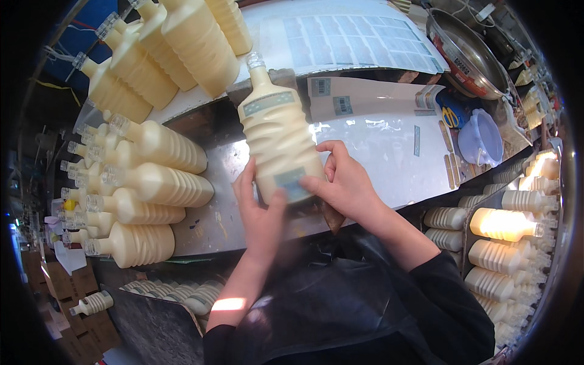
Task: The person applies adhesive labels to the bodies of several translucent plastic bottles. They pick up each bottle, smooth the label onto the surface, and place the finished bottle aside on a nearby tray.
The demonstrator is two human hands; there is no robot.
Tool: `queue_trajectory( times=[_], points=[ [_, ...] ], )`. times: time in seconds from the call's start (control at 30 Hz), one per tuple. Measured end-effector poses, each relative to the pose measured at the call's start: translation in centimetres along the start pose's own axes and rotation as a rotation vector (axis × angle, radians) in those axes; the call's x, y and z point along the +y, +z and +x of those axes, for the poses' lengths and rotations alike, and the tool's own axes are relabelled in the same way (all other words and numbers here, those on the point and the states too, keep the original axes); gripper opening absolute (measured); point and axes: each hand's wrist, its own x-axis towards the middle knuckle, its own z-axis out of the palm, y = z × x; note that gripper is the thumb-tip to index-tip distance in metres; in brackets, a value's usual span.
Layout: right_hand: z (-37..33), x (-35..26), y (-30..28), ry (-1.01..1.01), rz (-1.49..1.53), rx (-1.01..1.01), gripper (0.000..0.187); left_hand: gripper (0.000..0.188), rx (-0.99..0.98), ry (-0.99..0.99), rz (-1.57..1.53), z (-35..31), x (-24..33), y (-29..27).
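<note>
Over the table (214,237), left hand (260,213) and right hand (345,177) clamp one bottle (280,137). Right thumb (319,186) touches its lower label (289,176)

From black fabric sleeves (451,298), both bare forearms (401,234) angle upward and inward (a bright patch of light (229,304) crosses the left one), the bare left hand (260,218) pointing up with fingers (246,181) and thumb (278,201) raised, the bare right hand (345,180) slanting in leftward, its thumb extended and index finger (332,146) curved.
</note>
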Motion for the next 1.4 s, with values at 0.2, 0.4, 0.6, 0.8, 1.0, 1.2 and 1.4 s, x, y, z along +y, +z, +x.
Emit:
queue_trajectory(
  times=[0.2, 0.4, 0.6, 0.8, 1.0, 1.2, 1.4],
  points=[
    [0.0, 0.0, 0.2, -0.005, -0.025, 0.024, 0.069, 0.074, -0.027, 0.015, 0.026, 0.0, -0.4, -0.2],
    [0.1, 0.1, 0.3, 0.001, -0.007, 0.038, 0.068, 0.075, 0.001, -0.022, -0.026, 0.1, 0.3, 0.2],
    [0.0, 0.1, 0.3, 0.006, 0.004, 0.036, 0.067, 0.075, 0.002, -0.02, -0.013, 0.1, 0.4, 0.2],
    [0.0, 0.3, 0.0, -0.015, 0.027, 0.008, 0.066, 0.08, -0.01, -0.012, 0.029, 0.1, 0.5, 0.1],
    [-0.1, -0.1, 0.1, -0.006, -0.004, 0.022, 0.065, 0.084, -0.007, -0.031, 0.028, 0.1, 0.5, 0.4],
    [-0.1, -0.2, 0.2, 0.001, 0.016, 0.03, 0.065, 0.084, 0.004, -0.03, 0.016, 0.1, 0.6, 0.5],
    [1.0, 0.7, -1.5, 0.006, 0.192, 0.015, 0.037, 0.085, 0.006, -0.022, 0.052, 0.2, 0.6, 0.4]
  ],
)
